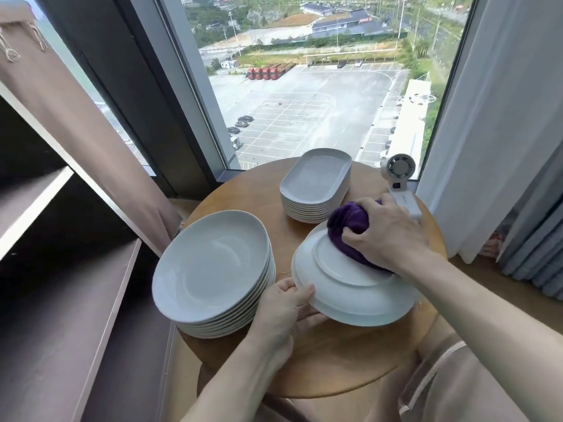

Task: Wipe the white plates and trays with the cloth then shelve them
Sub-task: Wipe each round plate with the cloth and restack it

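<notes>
Plate [350,300], one, upturned: left hand [283,306] pinches its rim; right hand [387,236] clenches fuzzy purple cloth [347,222]. Round stack [210,266] left, oblong stack [316,178] centre.

The bare left forearm comes in from 6 o'clock. The left hand [285,303] pinches the 9 o'clock rim of an upturned plate [350,296], thumb on top. The right forearm enters from 4 o'clock. The right hand [387,236], palm down and fingers curled, grips a bunched cloth [347,222].
</notes>
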A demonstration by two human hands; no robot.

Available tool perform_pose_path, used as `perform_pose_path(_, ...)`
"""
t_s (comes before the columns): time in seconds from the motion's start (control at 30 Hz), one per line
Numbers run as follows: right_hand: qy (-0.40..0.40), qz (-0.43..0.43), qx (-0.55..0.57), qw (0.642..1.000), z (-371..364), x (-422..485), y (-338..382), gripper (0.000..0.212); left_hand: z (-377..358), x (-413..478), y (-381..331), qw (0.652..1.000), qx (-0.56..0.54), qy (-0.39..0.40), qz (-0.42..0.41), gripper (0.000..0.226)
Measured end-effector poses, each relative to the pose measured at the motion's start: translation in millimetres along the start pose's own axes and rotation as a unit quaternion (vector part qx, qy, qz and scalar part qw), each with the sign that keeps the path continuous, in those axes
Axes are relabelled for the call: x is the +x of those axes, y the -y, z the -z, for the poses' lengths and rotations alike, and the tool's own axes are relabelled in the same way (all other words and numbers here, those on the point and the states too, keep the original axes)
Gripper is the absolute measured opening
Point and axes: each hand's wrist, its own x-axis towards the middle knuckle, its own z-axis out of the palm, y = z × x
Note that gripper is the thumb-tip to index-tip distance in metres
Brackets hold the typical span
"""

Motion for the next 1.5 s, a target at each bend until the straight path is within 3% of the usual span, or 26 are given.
perform_pose_path(0.27,-0.003,-0.018,-0.011,1.000,11,-38,-18,0.061,4,1,6,1.000,0.015,-0.007,-0.001,0.030)
perform_pose_path(0.67,0.033,0.113,0.023,0.993,-17,-74,29,0.072,12,15,20,0.998,0.054,0.009,-0.001,0.026)
perform_pose_path(0.97,0.041,0.068,-0.008,0.997,-22,-42,35,0.076,9,18,18,0.998,0.052,0.017,-0.010,0.037)
perform_pose_path(1.27,0.032,0.004,0.006,0.999,-9,-10,20,0.073,7,14,10,1.000,0.015,0.011,0.002,0.031)
perform_pose_path(1.5,0.013,0.052,0.013,0.998,-2,-21,0,0.072,4,9,10,1.000,0.027,0.011,0.004,0.028)
